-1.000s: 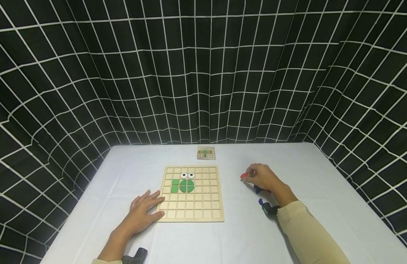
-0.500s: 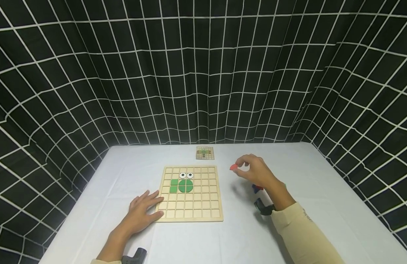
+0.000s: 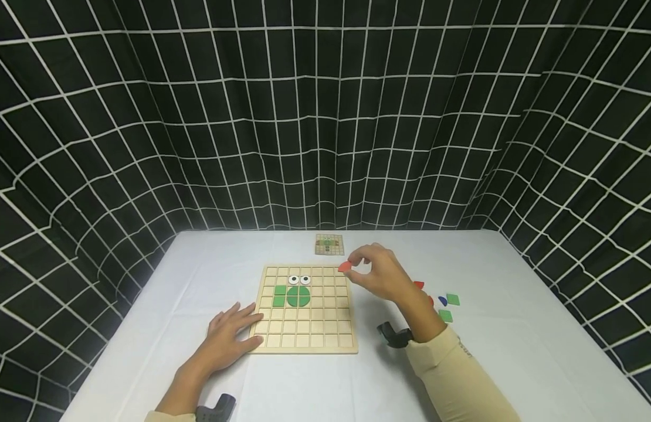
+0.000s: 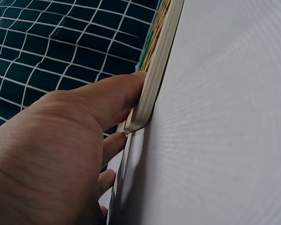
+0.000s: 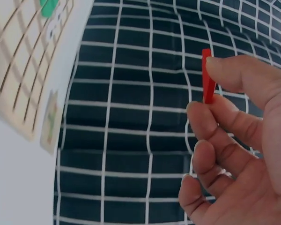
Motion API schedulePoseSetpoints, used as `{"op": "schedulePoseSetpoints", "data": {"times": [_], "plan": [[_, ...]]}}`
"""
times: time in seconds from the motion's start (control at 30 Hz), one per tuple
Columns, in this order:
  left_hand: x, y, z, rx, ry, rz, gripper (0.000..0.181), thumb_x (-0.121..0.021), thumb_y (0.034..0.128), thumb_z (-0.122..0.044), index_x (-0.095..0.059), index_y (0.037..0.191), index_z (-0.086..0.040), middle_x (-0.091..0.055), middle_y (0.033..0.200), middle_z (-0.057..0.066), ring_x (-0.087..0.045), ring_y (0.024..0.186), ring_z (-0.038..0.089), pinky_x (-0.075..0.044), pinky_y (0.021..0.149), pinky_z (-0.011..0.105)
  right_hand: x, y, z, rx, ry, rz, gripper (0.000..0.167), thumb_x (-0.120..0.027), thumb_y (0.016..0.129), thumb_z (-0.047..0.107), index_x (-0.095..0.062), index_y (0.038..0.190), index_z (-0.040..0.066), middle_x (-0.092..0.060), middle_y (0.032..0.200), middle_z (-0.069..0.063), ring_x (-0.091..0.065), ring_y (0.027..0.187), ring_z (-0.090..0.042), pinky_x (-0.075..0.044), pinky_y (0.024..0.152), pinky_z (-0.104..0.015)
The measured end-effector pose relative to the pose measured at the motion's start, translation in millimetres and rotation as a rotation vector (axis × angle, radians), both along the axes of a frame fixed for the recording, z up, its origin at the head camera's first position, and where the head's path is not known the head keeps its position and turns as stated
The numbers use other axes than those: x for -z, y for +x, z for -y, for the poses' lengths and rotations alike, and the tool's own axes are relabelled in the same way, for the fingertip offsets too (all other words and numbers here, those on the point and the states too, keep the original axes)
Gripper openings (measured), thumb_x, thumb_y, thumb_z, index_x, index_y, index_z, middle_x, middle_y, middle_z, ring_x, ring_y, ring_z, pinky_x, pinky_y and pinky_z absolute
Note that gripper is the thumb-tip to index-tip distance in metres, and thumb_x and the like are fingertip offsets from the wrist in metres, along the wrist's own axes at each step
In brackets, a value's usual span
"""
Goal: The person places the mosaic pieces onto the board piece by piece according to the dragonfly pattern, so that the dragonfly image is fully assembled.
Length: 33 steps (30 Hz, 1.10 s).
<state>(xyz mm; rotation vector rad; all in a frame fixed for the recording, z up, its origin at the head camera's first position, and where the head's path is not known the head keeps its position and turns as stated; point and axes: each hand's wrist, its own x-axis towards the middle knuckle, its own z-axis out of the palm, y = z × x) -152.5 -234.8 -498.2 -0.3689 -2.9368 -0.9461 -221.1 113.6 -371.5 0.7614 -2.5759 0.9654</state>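
Note:
Between thumb and fingertips my right hand (image 3: pixel 380 274) pinches a thin red tile (image 3: pixel 345 267), held over the far right corner of the wooden grid board (image 3: pixel 325 343). The right wrist view shows the red tile (image 5: pixel 208 77) edge-on, its curved outline hidden there. My left hand (image 3: pixel 229 337) lies at the board's left edge, its thumb and fingers touching the frame. On the board sit two green squares (image 3: pixel 280 295), a green disc of quarter pieces (image 3: pixel 298 296) and two eye pieces (image 3: pixel 299 280) just above the disc.
A small picture card (image 3: pixel 329 244) lies behind the board. To the right, partly behind my right forearm, are loose green squares (image 3: pixel 453 299), a blue piece (image 3: pixel 443 300) and red pieces (image 3: pixel 419 285). A black grid curtain (image 3: pixel 325 146) surrounds the table's far side.
My right hand has lifted the red tile and carried it leftward from the loose pieces to the board's far right corner. My left hand stays in place.

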Motion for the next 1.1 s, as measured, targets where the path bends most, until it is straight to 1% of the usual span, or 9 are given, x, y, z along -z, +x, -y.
{"op": "schedulePoseSetpoints", "data": {"times": [0.13,0.27,0.33,0.47,0.6,0.7,0.77,0.9,1.1], "plan": [[1.5,-0.1,0.2,0.005,0.003,0.005,0.053,-0.072,0.0832,-0.043,-0.062,0.130,-0.021,-0.042,0.148,0.005,-0.020,0.142,0.034,-0.001,0.112,0.056,0.0,-1.2,16,-0.024,-0.016,0.001,0.015,-0.079,0.079,0.015,-0.071,0.091,0.008,-0.065,0.087,0.000,-0.056,0.087,-0.023,-0.049,0.075,-0.037],[1.9,-1.0,-0.5,0.005,-0.005,0.003,0.053,-0.072,0.0831,-0.043,-0.062,0.130,-0.021,-0.042,0.148,0.005,-0.020,0.142,0.033,-0.001,0.112,0.056,1.4,-3.3,32,-0.018,-0.026,0.039,0.014,-0.078,0.080,0.016,-0.071,0.090,0.010,-0.065,0.088,0.000,-0.057,0.090,-0.028,-0.048,0.076,-0.038],[1.9,-0.8,-0.7,0.004,-0.008,0.000,0.053,-0.072,0.0829,-0.042,-0.062,0.130,-0.021,-0.042,0.148,0.005,-0.020,0.142,0.034,-0.001,0.112,0.056,2.7,-5.1,41,-0.018,-0.027,0.058,0.013,-0.077,0.080,0.017,-0.071,0.089,0.010,-0.064,0.089,0.001,-0.057,0.091,-0.028,-0.048,0.077,-0.039],[1.9,-0.3,-0.4,0.004,-0.008,-0.006,0.052,-0.073,0.0826,-0.040,-0.062,0.129,-0.020,-0.043,0.148,0.005,-0.020,0.142,0.034,-0.002,0.112,0.057,8.4,-10.5,59,-0.039,-0.046,0.091,0.015,-0.076,0.081,0.018,-0.071,0.091,0.008,-0.066,0.089,0.000,-0.058,0.091,-0.029,-0.048,0.077,-0.039],[1.7,0.1,-0.1,0.003,-0.006,-0.008,0.052,-0.073,0.0825,-0.040,-0.063,0.129,-0.020,-0.043,0.148,0.005,-0.020,0.142,0.034,-0.002,0.112,0.057,16.4,-15.8,78,-0.059,-0.033,0.117,0.019,-0.075,0.082,0.019,-0.072,0.096,0.006,-0.068,0.091,-0.001,-0.059,0.090,-0.026,-0.049,0.077,-0.036],[0.7,0.3,-0.2,0.007,-0.002,-0.007,0.052,-0.074,0.0827,-0.040,-0.062,0.129,-0.020,-0.043,0.148,0.005,-0.021,0.142,0.034,-0.002,0.111,0.057,22.9,-20.0,91,-0.063,-0.001,0.129,0.020,-0.074,0.083,0.021,-0.072,0.098,0.007,-0.068,0.092,0.000,-0.059,0.091,-0.022,-0.050,0.078,-0.034],[0.7,0.4,-0.3,0.013,0.003,-0.004,0.052,-0.074,0.0829,-0.039,-0.062,0.129,-0.020,-0.043,0.148,0.006,-0.020,0.142,0.035,-0.002,0.111,0.058,27.8,-22.4,98,-0.059,0.013,0.146,0.020,-0.074,0.084,0.022,-0.072,0.099,0.007,-0.068,0.092,0.000,-0.060,0.092,-0.022,-0.050,0.077,-0.032],[0.2,1.1,-0.2,0.021,0.008,-0.006,0.052,-0.074,0.0831,-0.040,-0.063,0.129,-0.019,-0.043,0.147,0.006,-0.020,0.141,0.036,-0.002,0.111,0.058,37.0,-26.9,110,-0.052,0.018,0.192,0.021,-0.074,0.085,0.022,-0.072,0.100,0.008,-0.068,0.092,0.000,-0.060,0.092,-0.023,-0.051,0.076,-0.032],[0.8,0.8,1.6,0.032,0.001,-0.030,0.052,-0.073,0.0835,-0.041,-0.063,0.129,-0.019,-0.044,0.147,0.006,-0.022,0.141,0.037,-0.003,0.111,0.059,51.7,-32.8,128,-0.027,0.053,0.282,0.026,-0.074,0.086,0.028,-0.071,0.105,0.011,-0.066,0.093,0.005,-0.057,0.090,-0.015,-0.050,0.076,-0.029]]}}
